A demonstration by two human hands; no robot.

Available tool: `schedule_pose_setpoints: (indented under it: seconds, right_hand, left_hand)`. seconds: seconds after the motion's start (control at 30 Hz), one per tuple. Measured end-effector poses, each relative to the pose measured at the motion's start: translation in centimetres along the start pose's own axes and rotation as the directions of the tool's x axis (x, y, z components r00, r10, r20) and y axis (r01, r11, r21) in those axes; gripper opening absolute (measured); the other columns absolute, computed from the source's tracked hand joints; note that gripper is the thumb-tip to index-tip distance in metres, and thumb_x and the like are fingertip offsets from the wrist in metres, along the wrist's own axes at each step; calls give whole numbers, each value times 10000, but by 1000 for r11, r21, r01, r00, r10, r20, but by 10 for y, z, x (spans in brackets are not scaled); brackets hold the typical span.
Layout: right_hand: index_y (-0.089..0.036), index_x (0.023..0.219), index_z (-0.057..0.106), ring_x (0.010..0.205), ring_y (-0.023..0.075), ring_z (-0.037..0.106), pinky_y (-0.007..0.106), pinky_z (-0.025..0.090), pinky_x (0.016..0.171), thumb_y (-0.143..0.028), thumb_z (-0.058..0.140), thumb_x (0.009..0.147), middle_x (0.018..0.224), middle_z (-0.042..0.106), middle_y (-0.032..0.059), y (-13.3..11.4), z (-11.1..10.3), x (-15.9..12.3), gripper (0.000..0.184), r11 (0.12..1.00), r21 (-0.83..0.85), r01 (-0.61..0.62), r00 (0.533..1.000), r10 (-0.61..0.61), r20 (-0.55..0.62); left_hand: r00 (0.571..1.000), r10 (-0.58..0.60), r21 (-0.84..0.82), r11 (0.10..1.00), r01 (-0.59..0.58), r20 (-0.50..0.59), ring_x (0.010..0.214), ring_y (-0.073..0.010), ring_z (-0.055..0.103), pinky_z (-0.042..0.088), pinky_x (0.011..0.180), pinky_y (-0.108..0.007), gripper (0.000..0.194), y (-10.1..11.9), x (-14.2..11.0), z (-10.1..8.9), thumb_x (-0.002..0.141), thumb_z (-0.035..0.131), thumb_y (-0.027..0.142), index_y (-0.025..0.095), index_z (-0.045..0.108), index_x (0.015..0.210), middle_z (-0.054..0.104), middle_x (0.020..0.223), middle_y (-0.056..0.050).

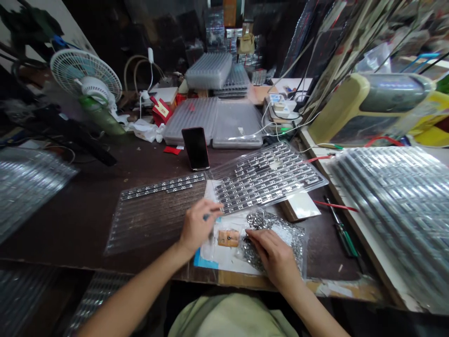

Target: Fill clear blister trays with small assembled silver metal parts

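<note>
My left hand (199,223) is at the lower left edge of a clear plastic tray (270,175) filled with rows of small black-and-silver metal parts. Its thumb and forefinger close toward each other there; whatever lies between the tips is too small to make out. My right hand (277,255) rests over a clear bag of small shiny metal pieces (261,222), fingertips pinched at its left side around something I cannot make out. Between the hands lies a small orange-brown block (228,238) with a dark spot in its middle.
A second ridged tray (150,220), partly filled, lies at left. A phone (195,147) stands behind the trays. At right are a green-handled screwdriver (345,238), a white box (301,206) and stacked trays (396,210). A fan (87,77) stands back left.
</note>
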State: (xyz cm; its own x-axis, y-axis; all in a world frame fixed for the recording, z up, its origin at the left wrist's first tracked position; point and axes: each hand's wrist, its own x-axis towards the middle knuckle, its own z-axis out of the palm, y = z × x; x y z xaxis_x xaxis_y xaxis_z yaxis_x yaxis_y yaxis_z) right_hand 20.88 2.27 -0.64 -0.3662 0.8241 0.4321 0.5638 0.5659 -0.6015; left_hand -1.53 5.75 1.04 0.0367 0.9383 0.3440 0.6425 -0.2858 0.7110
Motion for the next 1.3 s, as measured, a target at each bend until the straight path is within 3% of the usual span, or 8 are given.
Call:
schedule_pose_setpoints:
  seconds: [0.17,0.33,0.5,0.63,0.83,1.0,1.1,1.3]
  right_hand:
    - [-220,810,641,722,144,594,278,420,680,-286,530,898,761,669,11,-16,21,5,156,992,-108,-70,997,74,33]
    - [-261,789,677,781,151,563,302,336,707,-314,607,856,816,681,-11,-23,43,11,110,984,-153,-92,995,95,18]
    - [-292,872,699,810,147,543,308,327,708,-274,584,873,893,679,-11,-21,44,11,116,986,-155,-69,997,74,27]
    - [-288,905,701,816,151,536,307,340,705,-267,557,888,902,669,8,-23,43,10,147,980,-189,-54,998,60,26]
    - [-294,1036,666,862,170,533,322,347,736,-268,550,890,1006,665,16,-20,35,10,189,957,-286,-38,997,55,50]
    - [-260,1199,567,1137,249,460,384,330,877,-129,514,868,1239,587,23,-3,5,3,360,867,-476,144,975,-43,217]
    - [-260,1160,580,1097,238,489,384,345,889,-116,527,850,1186,610,27,2,-6,-1,346,848,-488,208,952,-61,299]
    - [-204,914,634,820,195,544,324,399,729,-152,572,848,916,656,40,3,-2,1,104,866,-467,178,951,-30,307]
  left_hand:
    - [987,-59,372,921,111,-149,905,-237,560,390,831,-389,55,-55,61,-30,765,682,279,238,718,774,663,906,-39]
    - [986,-78,485,863,141,-149,946,-257,531,341,851,-416,100,-84,59,-35,791,643,299,260,734,787,642,969,-49]
    - [996,-10,476,878,54,-93,927,-238,551,315,865,-408,129,-69,56,-30,820,607,298,261,725,858,663,976,-41]
    - [998,37,379,924,-50,42,902,-214,589,302,887,-399,130,-45,81,-4,839,588,275,245,714,843,706,929,-28]
    - [992,-14,326,945,-28,124,828,-229,629,369,853,-395,94,-27,110,20,773,663,291,216,709,743,728,825,-48]
    - [989,-113,-13,993,115,97,750,-177,653,488,702,-295,143,-27,82,-4,802,595,255,181,681,890,704,840,-50]
    - [954,-210,-271,925,265,215,650,-132,646,502,561,-229,274,-22,46,-20,850,514,272,181,626,1082,678,863,-45]
    - [933,-241,-253,917,309,268,627,-113,612,488,519,-195,187,-4,-23,-11,802,587,209,191,691,956,677,895,-45]
